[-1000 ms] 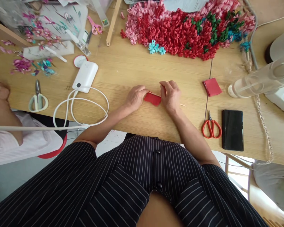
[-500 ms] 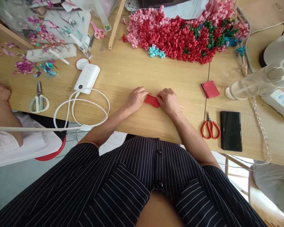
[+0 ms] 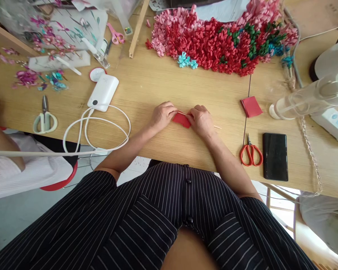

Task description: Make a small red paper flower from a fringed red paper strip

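A small piece of red paper or foam sheet [image 3: 181, 120] lies on the wooden table [image 3: 146, 90] between my two hands. My left hand [image 3: 162, 115] pinches its left end, and my right hand [image 3: 201, 120] presses down on its right end. A thin wooden stick [image 3: 216, 126] runs along the red piece's upper edge. Its tip shows past my right hand, and its left end shows near my left fingers. My right hand hides the middle of the stick and part of the red piece.
Beyond my hands lies a large heap of red, pink and green paper flowers [image 3: 216, 43]. To the right are a stack of red squares [image 3: 251, 107], red-handled scissors [image 3: 251, 154] and a black phone [image 3: 275, 156]. To the left are a white power bank [image 3: 103, 92] with its cable and cream-handled scissors [image 3: 45, 119]. A co-worker's sleeve [image 3: 25, 174] shows at far left.
Since a second ago my right hand has moved down onto the red piece, and both hands have closed in on it. The stick now shows along its upper edge.
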Demonstrator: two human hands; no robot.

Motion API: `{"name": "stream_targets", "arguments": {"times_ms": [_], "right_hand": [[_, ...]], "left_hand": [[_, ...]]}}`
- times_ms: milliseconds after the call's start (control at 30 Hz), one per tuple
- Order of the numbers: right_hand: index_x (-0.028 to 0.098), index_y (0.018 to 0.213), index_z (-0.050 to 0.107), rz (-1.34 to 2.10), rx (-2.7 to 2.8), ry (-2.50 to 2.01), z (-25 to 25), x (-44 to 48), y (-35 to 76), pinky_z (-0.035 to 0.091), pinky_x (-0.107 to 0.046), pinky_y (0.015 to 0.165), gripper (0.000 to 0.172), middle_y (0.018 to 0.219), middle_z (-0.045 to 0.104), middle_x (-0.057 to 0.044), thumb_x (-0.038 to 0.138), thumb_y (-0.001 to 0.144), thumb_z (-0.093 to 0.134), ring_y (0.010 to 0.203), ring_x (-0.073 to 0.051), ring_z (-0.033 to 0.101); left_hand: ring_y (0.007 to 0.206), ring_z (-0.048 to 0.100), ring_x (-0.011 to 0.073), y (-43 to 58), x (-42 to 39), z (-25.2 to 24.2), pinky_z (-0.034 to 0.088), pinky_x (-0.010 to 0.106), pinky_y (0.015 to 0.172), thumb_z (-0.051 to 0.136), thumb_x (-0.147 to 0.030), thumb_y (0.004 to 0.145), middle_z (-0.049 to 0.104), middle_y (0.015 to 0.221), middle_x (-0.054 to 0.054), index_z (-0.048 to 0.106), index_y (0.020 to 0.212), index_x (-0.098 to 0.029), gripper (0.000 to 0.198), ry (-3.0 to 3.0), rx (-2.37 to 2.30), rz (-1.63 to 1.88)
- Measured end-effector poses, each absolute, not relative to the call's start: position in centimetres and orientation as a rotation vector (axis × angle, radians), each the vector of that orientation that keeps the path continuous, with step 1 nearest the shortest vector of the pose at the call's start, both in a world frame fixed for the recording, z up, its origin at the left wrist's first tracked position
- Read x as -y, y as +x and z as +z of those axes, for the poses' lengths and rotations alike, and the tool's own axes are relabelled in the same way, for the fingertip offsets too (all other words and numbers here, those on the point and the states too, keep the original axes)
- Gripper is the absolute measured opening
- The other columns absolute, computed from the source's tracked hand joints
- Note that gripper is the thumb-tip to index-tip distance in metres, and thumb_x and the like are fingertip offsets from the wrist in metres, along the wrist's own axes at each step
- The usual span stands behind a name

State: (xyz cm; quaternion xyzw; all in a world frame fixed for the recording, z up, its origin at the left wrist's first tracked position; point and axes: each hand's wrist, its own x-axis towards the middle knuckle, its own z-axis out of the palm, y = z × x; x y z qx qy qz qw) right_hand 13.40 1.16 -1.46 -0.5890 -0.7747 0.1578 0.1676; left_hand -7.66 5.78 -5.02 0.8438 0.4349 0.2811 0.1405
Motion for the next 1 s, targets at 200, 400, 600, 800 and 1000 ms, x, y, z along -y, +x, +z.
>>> {"name": "stream_targets", "arguments": {"times_ms": [200, 400, 600, 800, 1000], "right_hand": [[0.010, 0.107, 0.075, 0.345, 2.251, -1.848, -0.5, -1.0, 13.1, 0.050, -0.043, 0.095, 0.031, 0.115, 0.073, -0.022, 0.015, 0.105, 0.044, 0.109, -0.032, 0.063], [0.011, 0.108, 0.073, 0.384, 2.164, -1.901, 0.5, -1.1, 14.5, 0.050, -0.041, 0.091, 0.023, 0.114, 0.074, -0.021, 0.012, 0.101, 0.052, 0.106, -0.031, 0.065], [0.015, 0.102, 0.072, 0.522, 2.047, -1.753, 0.1, -0.9, 15.0, 0.048, -0.037, 0.083, 0.019, 0.105, 0.075, -0.015, 0.011, 0.097, 0.054, 0.092, -0.024, 0.065], [0.017, 0.097, 0.074, 0.544, 2.051, -1.635, -0.4, 1.0, 14.7, 0.048, -0.036, 0.082, 0.021, 0.101, 0.073, -0.013, 0.015, 0.098, 0.053, 0.090, -0.023, 0.064], [0.016, 0.099, 0.079, 0.416, 2.143, -1.616, -1.8, 1.7, 12.8, 0.048, -0.036, 0.084, 0.023, 0.099, 0.072, -0.013, 0.018, 0.102, 0.056, 0.091, -0.025, 0.061]], "left_hand": [[0.090, 0.068, 0.0182, -7.7, -5.6, -5.1, 0.052, 0.029, 0.083, 0.064, -0.017, 0.099, 0.073, 0.091, 0.004, 0.080, 0.092, -0.018, 0.017, 2.472, -1.252, 0.816], [0.091, 0.069, 0.0183, -7.5, -5.5, -5.3, 0.054, 0.029, 0.085, 0.067, -0.012, 0.096, 0.074, 0.092, 0.005, 0.080, 0.094, -0.016, 0.015, 2.480, -1.265, 0.826], [0.090, 0.070, 0.0164, -8.2, -5.4, -4.9, 0.055, 0.027, 0.083, 0.066, -0.010, 0.096, 0.077, 0.098, 0.006, 0.081, 0.104, -0.016, 0.018, 2.408, -1.258, 0.880], [0.083, 0.067, 0.0157, -10.5, -2.3, -4.1, 0.053, 0.027, 0.078, 0.062, -0.017, 0.101, 0.075, 0.091, 0.005, 0.080, 0.098, -0.016, 0.018, 2.429, -1.276, 0.907], [0.086, 0.066, 0.0192, -10.5, 0.5, -4.8, 0.054, 0.031, 0.080, 0.060, -0.022, 0.104, 0.073, 0.089, 0.005, 0.080, 0.094, -0.018, 0.023, 2.627, -1.275, 0.934]]}}
